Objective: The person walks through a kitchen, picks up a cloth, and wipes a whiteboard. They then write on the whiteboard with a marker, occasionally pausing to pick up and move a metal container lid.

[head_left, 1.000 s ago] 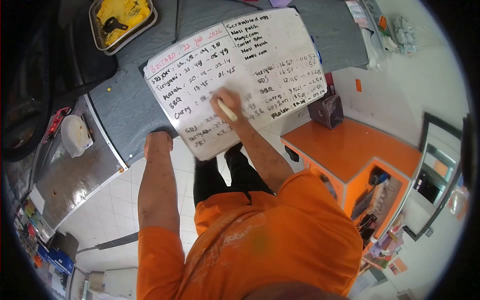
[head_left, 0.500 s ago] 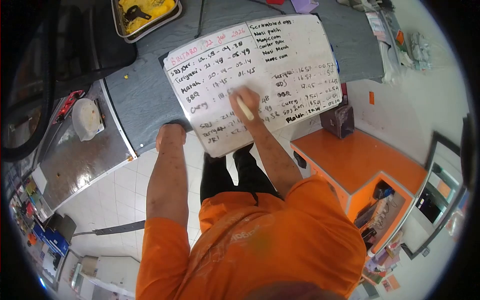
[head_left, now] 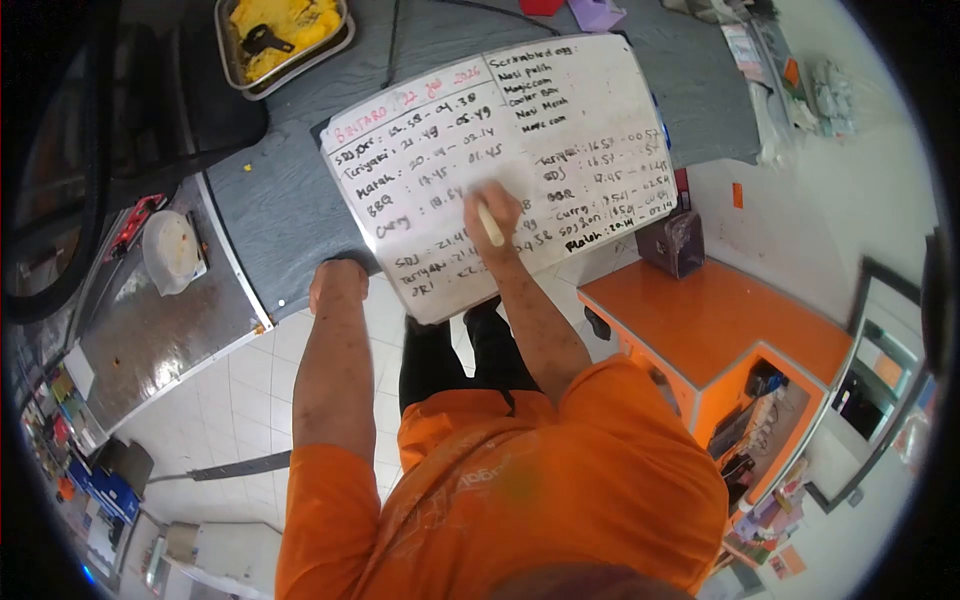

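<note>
My right hand (head_left: 494,216) is closed around a pale marker (head_left: 491,226) over the middle of a whiteboard (head_left: 520,265). The marker's tip is hidden by the hand. Handwritten names and times cover the board in black, with a red heading at the top left. Its lower edge overhangs the grey counter. My left hand (head_left: 338,284) rests at the counter's front edge, left of the board. Its fingers are curled in, and whatever they may hold is hidden.
A metal tray (head_left: 343,47) of yellow food with a black utensil stands on the grey counter (head_left: 285,200). A white container (head_left: 171,250) sits at the left. To the right is an orange desk (head_left: 690,310) with a dark box (head_left: 672,245) on it.
My right hand has shifted slightly to the right across the board with the marker, uncovering more of the "Curry" line. My left hand stays at the counter edge. The whole view has moved a little.
</note>
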`<state>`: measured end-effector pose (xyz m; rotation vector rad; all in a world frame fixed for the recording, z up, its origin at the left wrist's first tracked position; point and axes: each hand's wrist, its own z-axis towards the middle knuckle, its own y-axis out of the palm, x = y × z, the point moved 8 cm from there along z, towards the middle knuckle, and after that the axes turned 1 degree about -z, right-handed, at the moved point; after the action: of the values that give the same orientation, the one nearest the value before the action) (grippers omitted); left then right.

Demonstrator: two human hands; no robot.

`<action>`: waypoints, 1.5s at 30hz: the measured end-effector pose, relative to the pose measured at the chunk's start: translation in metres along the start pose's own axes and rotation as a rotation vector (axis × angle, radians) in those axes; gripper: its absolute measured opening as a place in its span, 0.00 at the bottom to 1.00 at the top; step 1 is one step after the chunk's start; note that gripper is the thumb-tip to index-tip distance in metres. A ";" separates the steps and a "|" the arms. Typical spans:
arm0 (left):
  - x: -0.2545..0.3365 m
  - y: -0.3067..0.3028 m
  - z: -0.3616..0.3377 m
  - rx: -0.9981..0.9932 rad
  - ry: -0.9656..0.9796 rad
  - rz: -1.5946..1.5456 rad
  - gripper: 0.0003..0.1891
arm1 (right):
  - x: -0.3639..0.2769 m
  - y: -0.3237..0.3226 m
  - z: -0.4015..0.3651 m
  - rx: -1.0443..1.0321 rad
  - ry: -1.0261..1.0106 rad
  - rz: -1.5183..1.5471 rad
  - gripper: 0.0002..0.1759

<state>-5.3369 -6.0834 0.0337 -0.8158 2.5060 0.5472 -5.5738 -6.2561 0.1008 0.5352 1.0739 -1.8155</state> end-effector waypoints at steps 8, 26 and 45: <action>0.010 -0.008 0.169 -0.070 -0.121 -0.480 0.14 | 0.009 -0.016 0.021 -0.100 -0.074 -0.046 0.13; -0.007 0.021 0.067 0.051 -0.476 -2.102 0.15 | 0.022 -0.014 0.016 -0.148 -0.008 -0.021 0.14; 0.004 -0.010 0.094 0.073 -0.163 -0.394 0.10 | 0.027 -0.024 0.017 0.001 0.028 -0.058 0.15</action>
<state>-5.3066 -6.0459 -0.0482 -1.1497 2.1283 0.3666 -5.6061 -6.2790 0.1008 0.5366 1.1182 -1.8633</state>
